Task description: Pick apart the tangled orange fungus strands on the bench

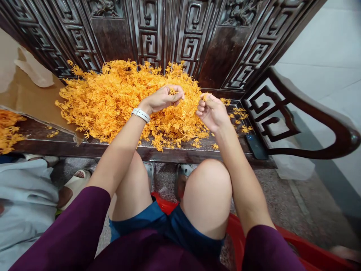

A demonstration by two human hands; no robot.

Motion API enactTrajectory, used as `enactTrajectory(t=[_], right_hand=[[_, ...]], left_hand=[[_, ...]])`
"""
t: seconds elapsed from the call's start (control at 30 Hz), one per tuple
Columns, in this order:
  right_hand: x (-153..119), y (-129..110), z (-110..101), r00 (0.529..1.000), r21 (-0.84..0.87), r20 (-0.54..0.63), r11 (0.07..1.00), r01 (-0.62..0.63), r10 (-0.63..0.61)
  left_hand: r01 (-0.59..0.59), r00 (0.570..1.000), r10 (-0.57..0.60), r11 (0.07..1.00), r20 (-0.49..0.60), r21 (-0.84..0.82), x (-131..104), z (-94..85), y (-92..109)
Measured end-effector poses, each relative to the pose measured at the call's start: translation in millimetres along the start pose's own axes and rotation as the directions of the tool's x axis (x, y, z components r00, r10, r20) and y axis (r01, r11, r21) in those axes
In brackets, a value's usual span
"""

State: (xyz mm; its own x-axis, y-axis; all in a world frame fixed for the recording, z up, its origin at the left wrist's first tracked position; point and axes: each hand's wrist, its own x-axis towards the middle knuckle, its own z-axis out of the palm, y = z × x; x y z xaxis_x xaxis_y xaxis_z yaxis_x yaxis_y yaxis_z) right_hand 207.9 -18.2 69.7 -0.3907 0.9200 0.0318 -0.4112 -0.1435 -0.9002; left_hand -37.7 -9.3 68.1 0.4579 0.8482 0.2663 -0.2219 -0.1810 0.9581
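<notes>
A big heap of orange plastic-looking flower sprigs (121,101) lies on the dark wooden bench (180,153). Over its right part is my left hand (165,98), a white watch band on the wrist; its fingers are closed round a small orange sprig (173,91). Just to the right, apart from it, my right hand (213,111) is curled with thumb and fingers pinched. A bit of orange flower (205,97) shows at those fingertips. Most of what each hand grips is hidden by the fingers. Loose orange pieces (239,113) lie right of my right hand.
A carved wooden backrest (214,56) rises behind the heap, with a curved armrest (318,109) at right. A dark phone (256,146) lies by it. Cardboard (42,98) divides off another orange pile (9,130) at left. Beside me sits another person in grey clothing (25,199).
</notes>
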Motion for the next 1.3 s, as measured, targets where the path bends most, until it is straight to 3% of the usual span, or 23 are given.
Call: enactTrajectory(t=[0.1, 0.2, 0.27, 0.33, 0.47, 0.57, 0.63, 0.73, 0.8, 1.03, 1.17, 1.3], right_hand=[[7.6, 3.7, -18.1, 0.991, -0.075, -0.128, 0.996, -0.048, 0.038], [16.5, 8.7, -38.3, 0.970, -0.018, -0.243, 1.000, 0.011, -0.015], [21.2, 12.6, -48.2, 0.957, 0.020, -0.284, 0.998, 0.063, -0.054], [23.0, 16.2, -50.9, 0.959, 0.045, -0.282, 0.998, 0.034, -0.020], [17.7, 19.3, -30.1, 0.970, 0.013, -0.230, 0.997, -0.076, 0.077], [11.0, 19.3, -4.4, 0.982, -0.217, -0.173, 0.975, 0.041, -0.080], [7.6, 19.9, 8.9, 0.981, -0.371, -0.072, 0.918, 0.143, -0.182], [5.8, 23.1, 18.4, 0.960, -0.514, 0.090, 0.813, 0.273, -0.265], [6.5, 25.7, 19.2, 0.943, -0.538, 0.129, 0.777, 0.326, -0.307], [11.4, 26.9, 10.4, 0.924, -0.479, -0.018, 0.814, 0.328, -0.383], [11.9, 26.1, 8.6, 0.918, -0.484, -0.033, 0.810, 0.331, -0.394], [10.9, 25.7, 12.9, 0.914, -0.479, -0.035, 0.810, 0.339, -0.404]], left_hand=[[0.031, 0.999, -0.031, 0.999, -0.019, 0.016, -3.1, -11.7, 0.7], [0.044, 0.998, -0.044, 0.999, -0.047, -0.008, -4.8, -17.9, 2.5], [0.042, 0.997, -0.043, 0.999, -0.070, -0.025, -5.0, -17.9, 4.3], [0.041, 0.995, -0.043, 0.999, -0.090, -0.028, -4.7, -15.7, 5.6], [0.043, 0.996, -0.044, 0.999, -0.079, -0.016, -3.9, -9.9, 3.5], [0.037, 0.999, -0.038, 0.999, -0.036, -0.039, -3.4, -6.2, -0.9], [0.045, 0.999, -0.046, 0.997, -0.011, -0.067, -3.2, -4.2, -2.9], [0.058, 0.998, -0.059, 0.995, -0.009, -0.087, -2.8, -3.1, -3.6], [0.067, 0.997, -0.069, 0.995, -0.023, -0.067, -2.4, -4.2, -3.2], [0.167, 0.985, -0.154, 0.958, -0.076, 0.233, -0.4, -6.4, -3.8], [0.059, 0.998, -0.042, 0.907, -0.049, 0.417, 4.0, 3.6, -2.9], [-0.046, 0.993, 0.091, 0.884, -0.075, 0.464, 7.2, 19.3, -4.0]])
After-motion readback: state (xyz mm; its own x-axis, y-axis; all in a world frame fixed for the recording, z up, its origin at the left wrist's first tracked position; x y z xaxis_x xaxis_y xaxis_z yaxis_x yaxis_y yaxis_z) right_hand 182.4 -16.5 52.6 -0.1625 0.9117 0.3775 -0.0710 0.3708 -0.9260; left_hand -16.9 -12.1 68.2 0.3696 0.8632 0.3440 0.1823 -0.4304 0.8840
